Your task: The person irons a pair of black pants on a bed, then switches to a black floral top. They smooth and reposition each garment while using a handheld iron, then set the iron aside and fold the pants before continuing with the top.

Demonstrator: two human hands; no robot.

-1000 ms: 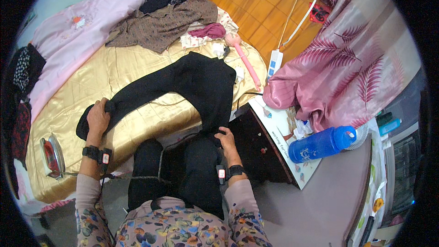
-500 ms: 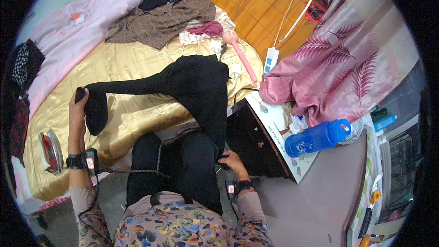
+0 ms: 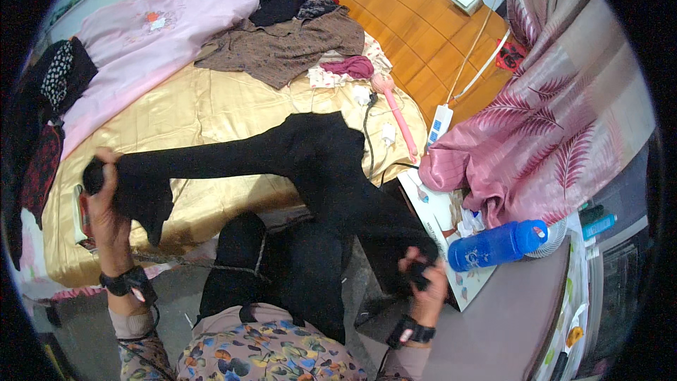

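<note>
Swung outward since the earlier frame, our right hand [image 3: 427,288] is clenched on 1 end of the black garment [image 3: 328,159], which spans from our left hand [image 3: 108,204], clamped on its other end, across the gold bedspread [image 3: 166,118] toward the white-topped cabinet [image 3: 421,200].

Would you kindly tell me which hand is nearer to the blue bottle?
Right. The right hand, holding the black garment, is just left of the blue bottle and slightly lower in view; the left hand, also holding the garment, is far across to the left.
</note>
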